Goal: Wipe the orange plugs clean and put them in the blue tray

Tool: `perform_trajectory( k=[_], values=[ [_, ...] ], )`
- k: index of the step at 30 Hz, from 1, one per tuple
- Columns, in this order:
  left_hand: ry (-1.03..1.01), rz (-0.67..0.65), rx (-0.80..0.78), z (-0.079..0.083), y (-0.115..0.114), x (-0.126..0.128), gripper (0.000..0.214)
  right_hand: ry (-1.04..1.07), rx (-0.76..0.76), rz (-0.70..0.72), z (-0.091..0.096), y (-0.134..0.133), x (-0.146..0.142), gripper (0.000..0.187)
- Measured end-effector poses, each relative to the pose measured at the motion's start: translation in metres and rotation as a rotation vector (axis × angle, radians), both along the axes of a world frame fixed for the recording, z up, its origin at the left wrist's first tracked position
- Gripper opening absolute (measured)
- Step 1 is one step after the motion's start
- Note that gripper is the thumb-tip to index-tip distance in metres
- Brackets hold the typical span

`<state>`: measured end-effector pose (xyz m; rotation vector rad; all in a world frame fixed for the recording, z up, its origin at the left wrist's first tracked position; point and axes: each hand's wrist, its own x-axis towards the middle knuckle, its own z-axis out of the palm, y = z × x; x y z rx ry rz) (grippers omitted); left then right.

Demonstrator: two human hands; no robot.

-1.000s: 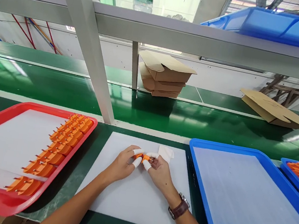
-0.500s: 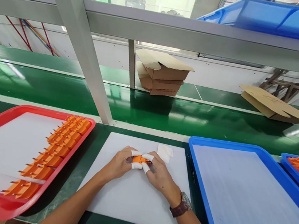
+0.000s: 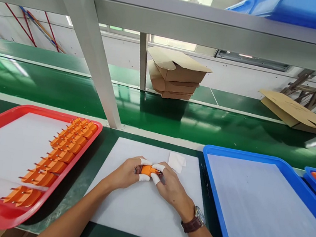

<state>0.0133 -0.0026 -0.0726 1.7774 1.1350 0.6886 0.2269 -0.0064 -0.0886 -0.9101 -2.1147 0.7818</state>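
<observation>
Between my hands is a small orange plastic part [image 3: 147, 170] with thin metal pins at its right end. My left hand [image 3: 128, 173] pinches its left side, thumb and forefinger in white finger covers. My right hand [image 3: 169, 182], also with white finger covers and a watch on the wrist, grips the pin end. Both hands are just above a white sheet [image 3: 140, 209]. A small piece of white paper [image 3: 176, 161] lies behind my right hand. Similar orange parts [image 3: 65, 151] stand in rows along the right side of the red tray [image 3: 48, 197] to my left.
A blue tray [image 3: 222, 220] lined with white paper lies to the right. Beyond it, another blue tray [image 3: 309, 177] holds orange pieces. A grey metal frame [image 3: 101, 60] crosses ahead. Cardboard boxes [image 3: 178, 74] stand past the green conveyor belt [image 3: 158, 114].
The view has tipped down slightly. Both hands stay on the orange part, which shows a little more between the fingers now.
</observation>
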Motion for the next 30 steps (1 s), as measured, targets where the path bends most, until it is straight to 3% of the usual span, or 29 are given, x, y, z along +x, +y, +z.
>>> perform_trajectory(
  k=[6,19,27,30],
  values=[
    [-0.005,0.016,0.001,0.000,0.000,0.002,0.038,-0.011,0.018,0.021,0.001,-0.001,0.000,0.032],
    [-0.010,-0.001,0.050,-0.002,0.001,0.007,0.015,0.090,-0.209,-0.021,-0.002,0.004,-0.002,0.018],
    [0.053,0.027,0.185,-0.009,-0.006,0.012,0.036,0.085,-0.154,-0.060,-0.002,-0.001,-0.008,0.017],
    [0.037,0.057,0.205,-0.008,-0.006,0.014,0.032,0.147,-0.147,-0.035,0.004,0.001,-0.006,0.017]
  ],
)
